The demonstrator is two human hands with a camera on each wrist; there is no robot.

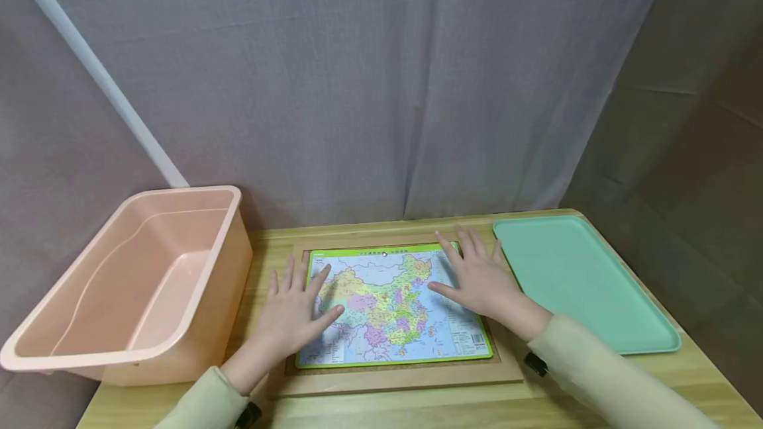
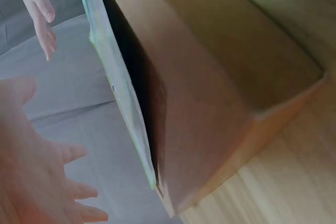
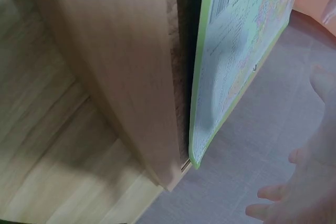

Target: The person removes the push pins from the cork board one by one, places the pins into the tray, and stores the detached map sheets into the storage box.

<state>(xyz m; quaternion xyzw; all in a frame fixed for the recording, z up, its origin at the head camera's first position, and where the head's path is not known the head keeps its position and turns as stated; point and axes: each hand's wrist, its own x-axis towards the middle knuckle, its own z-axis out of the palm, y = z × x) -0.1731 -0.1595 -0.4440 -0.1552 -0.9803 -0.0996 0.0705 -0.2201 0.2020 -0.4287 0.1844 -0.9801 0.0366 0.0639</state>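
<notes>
Grey fabric curtain [image 1: 334, 85] up top. We've got one thin, green-edged rectangular map board [image 1: 381, 306], bottom centre, lying on one tan wooden frame [image 1: 411, 377]. Probably light, stiff, kinda slick, so we'd pinch its edges. Two hands, left hand [image 1: 289, 316] and right hand [image 1: 484, 283], hover over it, fingers wide, holding nothing. One peach plastic tub [image 1: 229, 296] lower left, one mint-green tray [image 1: 581, 283] lower right.

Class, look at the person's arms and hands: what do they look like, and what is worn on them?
The left sleeve and right sleeve are plain, pale cream-green. A small black object shows by each sleeve's end, too unclear to identify. The left hand and right hand wear no gloves.
</notes>
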